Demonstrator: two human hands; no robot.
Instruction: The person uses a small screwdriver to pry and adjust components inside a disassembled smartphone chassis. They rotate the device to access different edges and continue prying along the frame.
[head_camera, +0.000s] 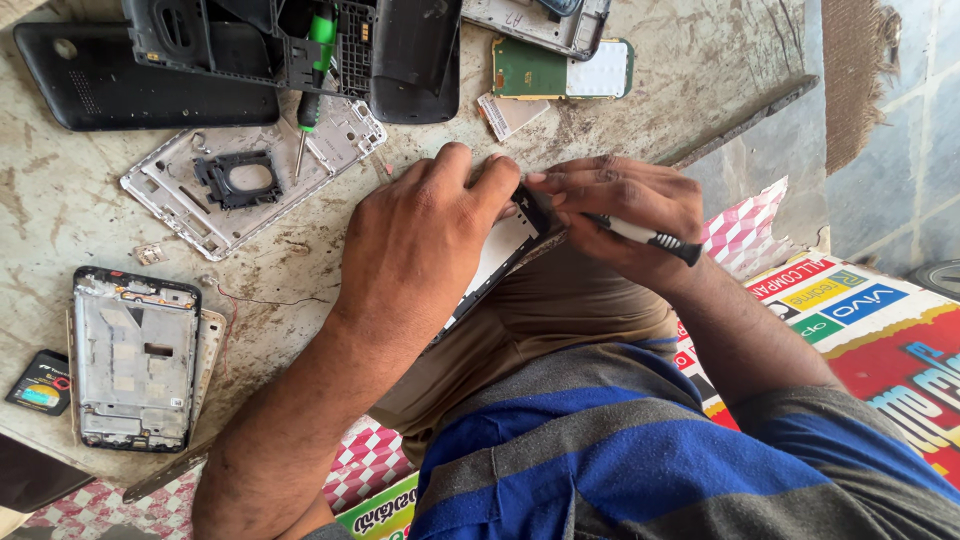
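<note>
far left, a bare phone frame (135, 358) lies on the worn table (60, 200); a green screwdriver (312, 80) rests up top. left hand (420, 235) grips a phone (505, 250) at the table edge, over the lap. right hand (625, 205) pinches its top corner, closed round a small screwdriver (645, 237).

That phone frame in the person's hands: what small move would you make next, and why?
Probably bring the tip of the small screwdriver down onto the top corner of the phone frame. The left hand already braces the frame against the knee at the table's edge, and the right hand pinches that corner with the tool lying sideways, its tip hidden from view.
</note>
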